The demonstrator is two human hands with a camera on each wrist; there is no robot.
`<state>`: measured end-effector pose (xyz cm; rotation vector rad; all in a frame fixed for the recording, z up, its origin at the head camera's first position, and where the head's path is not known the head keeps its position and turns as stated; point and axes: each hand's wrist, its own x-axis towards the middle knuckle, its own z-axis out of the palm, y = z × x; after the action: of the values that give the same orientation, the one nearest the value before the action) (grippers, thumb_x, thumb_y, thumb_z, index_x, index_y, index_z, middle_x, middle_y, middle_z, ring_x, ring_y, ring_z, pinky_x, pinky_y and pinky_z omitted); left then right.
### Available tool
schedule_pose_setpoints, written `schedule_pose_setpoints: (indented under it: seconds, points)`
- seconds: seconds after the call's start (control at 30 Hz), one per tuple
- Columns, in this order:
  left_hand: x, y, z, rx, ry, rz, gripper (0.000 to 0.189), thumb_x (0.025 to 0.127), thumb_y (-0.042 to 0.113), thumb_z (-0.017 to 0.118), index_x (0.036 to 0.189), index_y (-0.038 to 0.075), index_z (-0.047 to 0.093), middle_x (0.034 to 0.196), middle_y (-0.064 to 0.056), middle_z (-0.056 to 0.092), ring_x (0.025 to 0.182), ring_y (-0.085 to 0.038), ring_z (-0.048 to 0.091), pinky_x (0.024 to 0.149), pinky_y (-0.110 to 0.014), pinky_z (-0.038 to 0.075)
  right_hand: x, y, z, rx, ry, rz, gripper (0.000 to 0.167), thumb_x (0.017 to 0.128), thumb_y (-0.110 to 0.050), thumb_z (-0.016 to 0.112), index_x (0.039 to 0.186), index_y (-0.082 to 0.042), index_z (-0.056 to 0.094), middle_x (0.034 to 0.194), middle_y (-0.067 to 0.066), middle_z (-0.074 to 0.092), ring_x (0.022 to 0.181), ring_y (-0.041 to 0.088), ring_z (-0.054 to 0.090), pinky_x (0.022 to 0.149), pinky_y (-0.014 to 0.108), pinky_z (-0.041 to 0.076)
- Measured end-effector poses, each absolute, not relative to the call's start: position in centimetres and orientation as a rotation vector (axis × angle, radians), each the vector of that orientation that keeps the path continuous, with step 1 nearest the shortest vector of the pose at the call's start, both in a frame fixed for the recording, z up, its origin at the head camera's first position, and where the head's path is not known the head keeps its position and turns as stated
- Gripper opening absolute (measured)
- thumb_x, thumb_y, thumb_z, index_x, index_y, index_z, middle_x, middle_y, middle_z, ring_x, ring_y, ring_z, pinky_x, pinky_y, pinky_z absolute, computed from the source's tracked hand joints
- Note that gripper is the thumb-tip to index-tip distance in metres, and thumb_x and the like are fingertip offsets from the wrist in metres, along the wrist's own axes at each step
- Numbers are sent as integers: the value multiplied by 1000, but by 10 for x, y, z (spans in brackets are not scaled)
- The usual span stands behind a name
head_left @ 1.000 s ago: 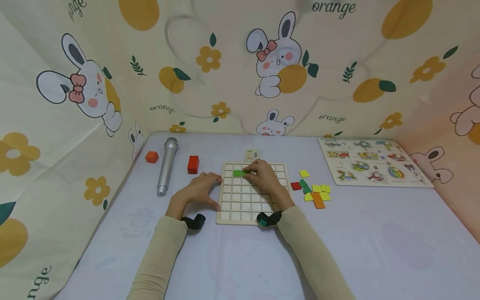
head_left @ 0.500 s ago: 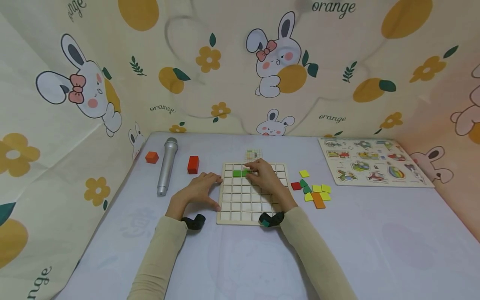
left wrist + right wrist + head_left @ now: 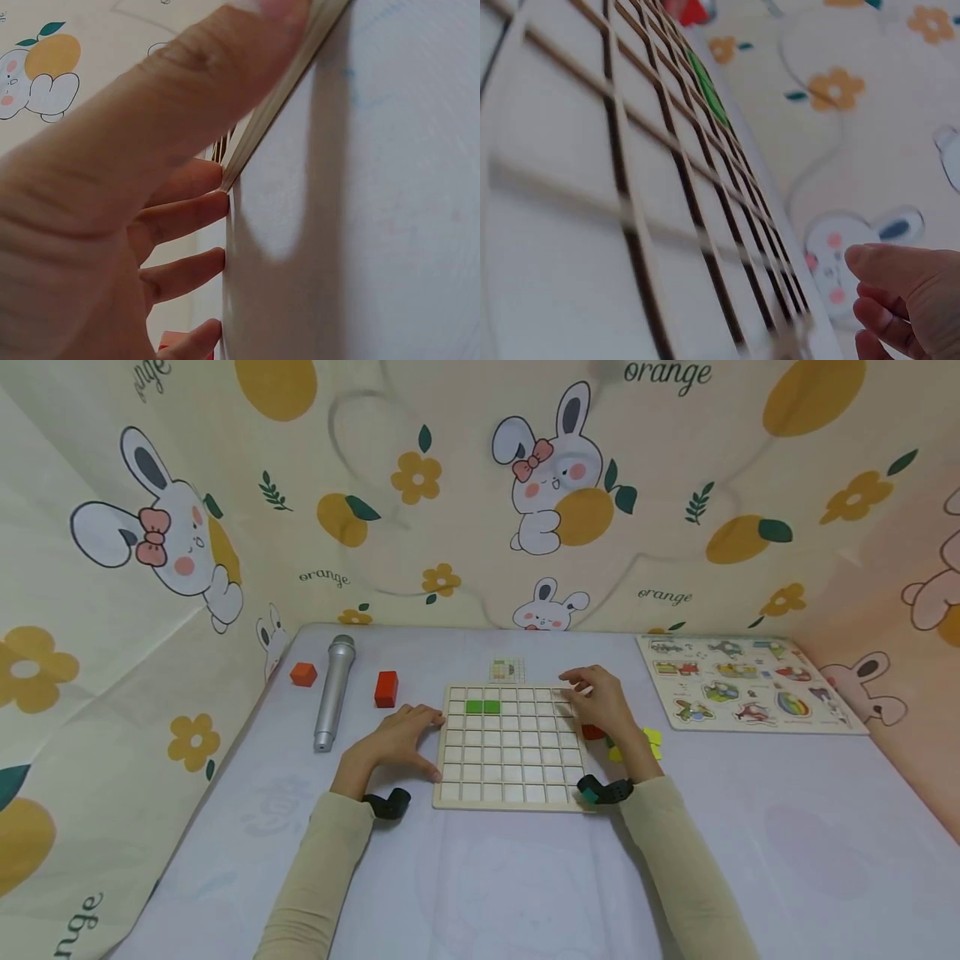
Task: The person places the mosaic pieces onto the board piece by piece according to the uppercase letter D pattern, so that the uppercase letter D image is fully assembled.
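Observation:
A wooden grid board (image 3: pixel 491 760) lies flat in the middle of the table. Two green square tiles (image 3: pixel 483 707) sit side by side in its second row from the back, left of centre. My left hand (image 3: pixel 397 742) rests at the board's left side, thumb and fingertips spread along the edge (image 3: pixel 262 124) with the fingers fairly straight. Over the board's back right corner hovers my right hand (image 3: pixel 606 703), fingers loosely bent, nothing visible between them. It partly covers the loose pile of red, green and yellow tiles (image 3: pixel 651 739); the orange tile there is hidden.
A small pattern card (image 3: pixel 507 671) lies behind the board. To the left are a silver microphone (image 3: pixel 334 693), a red block (image 3: pixel 386 689) and an orange-red cube (image 3: pixel 303 674). A picture puzzle board (image 3: pixel 742 685) lies at the back right. Patterned cloth walls surround the table.
My right hand has left the second green tile, which now shows fully in the grid, and moved right to the board's right edge. The left hand has stayed put.

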<state>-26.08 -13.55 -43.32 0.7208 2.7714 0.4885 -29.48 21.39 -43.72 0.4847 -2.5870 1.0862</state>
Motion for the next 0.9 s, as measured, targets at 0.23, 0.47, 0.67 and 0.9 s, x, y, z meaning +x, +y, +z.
schedule_pose_setpoints:
  seconds: [0.23, 0.47, 0.67, 0.9]
  points:
    - [-261, -137, -434, 725, 2776, 481, 90, 59, 49, 84, 134, 16, 46, 141, -2, 42, 123, -24, 37, 107, -46, 30, -289, 254, -443, 240, -2686, 1065, 30, 87, -18, 67, 113, -4, 64, 104, 16, 57, 91, 27, 53, 80, 41, 49]
    - [-260, -136, -433, 717, 2772, 482, 90, 59, 48, 85, 134, 15, 46, 141, -2, 42, 124, -24, 37, 107, -47, 29, -284, 272, -448, 71, -2809, 1075, 42, 85, -27, 69, 119, -4, 60, 104, 16, 56, 94, 29, 49, 82, 40, 45]
    - [-260, -136, -433, 712, 2771, 493, 91, 58, 48, 84, 134, 15, 47, 141, -3, 42, 124, -24, 36, 107, -47, 29, -284, 277, -451, 37, -2885, 1034, 50, 81, -34, 73, 118, -3, 59, 99, 16, 59, 90, 28, 49, 77, 36, 46]
    - [-261, -136, -433, 711, 2780, 486, 90, 58, 49, 85, 133, 15, 47, 141, -3, 42, 124, -25, 37, 107, -47, 29, -285, 277, -450, 26, -2932, 1043, 43, 84, -28, 70, 118, -3, 60, 105, 17, 60, 93, 29, 51, 84, 39, 47]
